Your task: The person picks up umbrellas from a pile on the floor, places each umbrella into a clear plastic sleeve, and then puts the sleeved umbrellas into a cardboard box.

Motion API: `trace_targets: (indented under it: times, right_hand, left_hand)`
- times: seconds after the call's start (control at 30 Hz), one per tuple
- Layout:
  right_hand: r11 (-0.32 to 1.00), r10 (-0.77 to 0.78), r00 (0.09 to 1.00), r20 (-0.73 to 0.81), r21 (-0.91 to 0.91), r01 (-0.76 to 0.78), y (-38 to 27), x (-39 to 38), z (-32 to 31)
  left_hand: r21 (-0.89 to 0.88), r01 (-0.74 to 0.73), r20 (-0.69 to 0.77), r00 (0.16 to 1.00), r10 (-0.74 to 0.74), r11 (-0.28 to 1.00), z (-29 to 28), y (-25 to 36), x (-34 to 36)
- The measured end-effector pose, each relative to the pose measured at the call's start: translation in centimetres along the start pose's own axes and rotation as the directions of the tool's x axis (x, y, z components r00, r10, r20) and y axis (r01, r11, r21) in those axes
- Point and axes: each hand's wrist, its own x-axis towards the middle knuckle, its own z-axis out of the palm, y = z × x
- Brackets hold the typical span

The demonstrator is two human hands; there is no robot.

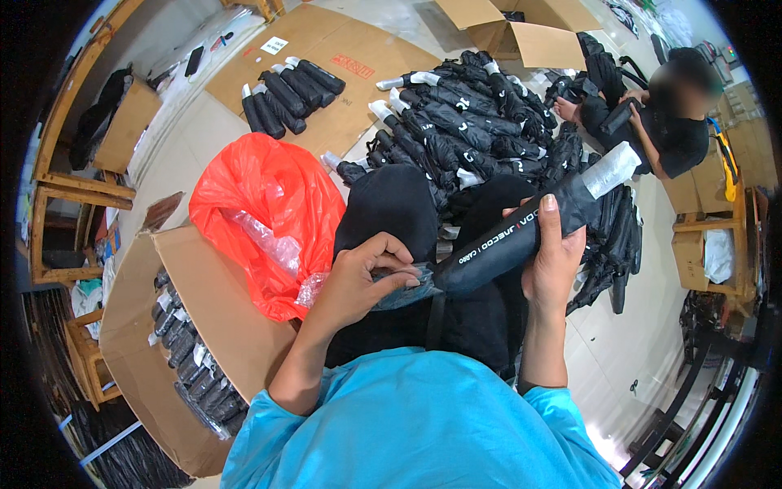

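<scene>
My right hand [554, 257] is wrapped round a folded umbrella [497, 248] in a black sleeve with white print. The umbrella slants over my lap, its silvery, plastic-wrapped handle [611, 171] pointing up and right. At the sleeve's lower end, my left hand [371, 277] pinches a thin, clear plastic bag [407, 289] between thumb and fingers. I cannot tell whether the umbrella's end is inside the bag. Beyond my knees lies a big heap of similar black umbrellas [472, 122]. Several more umbrellas [281, 98] are lined up on flattened cardboard.
At my left, an open cardboard box [220, 285] holds rows of plastic-wrapped umbrellas [195, 359]. A red plastic bag [265, 212] bulges over its edge. Flattened cardboard [342, 49] covers floor ahead. Another person [680, 122] sits at far right, holding a black umbrella. An open carton [542, 45] stands behind the heap.
</scene>
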Motion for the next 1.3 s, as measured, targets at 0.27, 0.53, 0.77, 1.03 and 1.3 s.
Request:
trace_targets:
  times: [0.27,0.53,0.77,1.03,1.3]
  right_hand:
    - [0.994,-0.092,0.996,-0.001,-0.051,0.092,0.3,-0.4,0.8]
    - [0.995,-0.101,0.995,0.021,-0.022,0.102,0.3,-0.8,1.4]
    - [0.996,-0.082,0.996,0.019,-0.038,0.083,0.2,-0.8,1.4]
    - [0.998,-0.048,0.998,0.039,-0.032,0.049,0.3,-0.6,1.7]
    - [0.999,0.053,0.995,0.090,-0.016,-0.052,0.0,-0.3,2.1]
  left_hand:
    - [0.031,0.032,-0.059,0.998,-0.030,0.999,0.3,0.0,-0.4]
    - [0.131,0.003,-0.121,0.993,0.013,0.991,2.6,0.5,-0.5]
    - [0.247,0.035,-0.204,0.979,0.017,0.968,2.9,0.7,-1.1]
    - [0.188,0.026,-0.124,0.992,-0.002,0.982,2.9,0.3,-0.9]
    - [0.055,0.089,-0.031,0.996,-0.087,0.995,3.4,0.9,-0.9]
